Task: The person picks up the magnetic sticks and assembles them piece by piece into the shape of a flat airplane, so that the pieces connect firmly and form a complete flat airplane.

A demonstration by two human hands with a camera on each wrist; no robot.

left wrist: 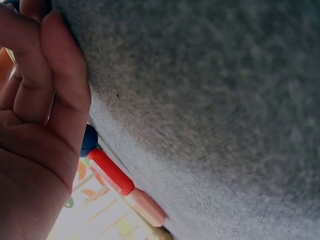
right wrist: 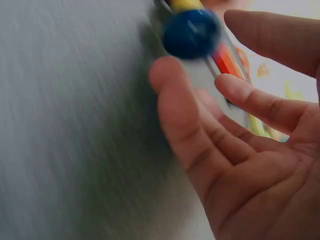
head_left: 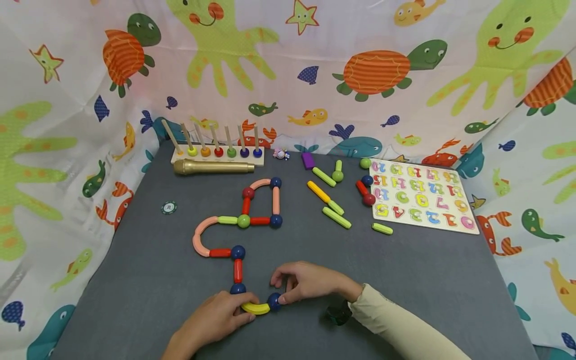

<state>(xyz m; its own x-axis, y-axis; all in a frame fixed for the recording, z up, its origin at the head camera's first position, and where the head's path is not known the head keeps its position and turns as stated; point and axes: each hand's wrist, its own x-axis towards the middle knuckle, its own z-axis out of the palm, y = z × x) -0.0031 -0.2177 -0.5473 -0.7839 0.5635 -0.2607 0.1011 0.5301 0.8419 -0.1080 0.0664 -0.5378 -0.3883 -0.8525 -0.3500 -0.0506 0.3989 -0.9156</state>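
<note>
In the head view my left hand pinches a yellow curved stick between thumb and fingers, close to the table. One end of the stick meets a blue ball; the other end lies near a second blue ball, partly covered by my fingers. My right hand is at the right of the first ball, its thumb tip right at the ball's edge. Seen from the right wrist, the fingers are spread loosely around the blue ball. A red stick runs up from the second ball.
A joined chain of sticks and balls continues upward, with a pink curved piece and a green ball. Loose green sticks lie right of centre. A number board, a golden microphone-like piece and a peg rack stand behind.
</note>
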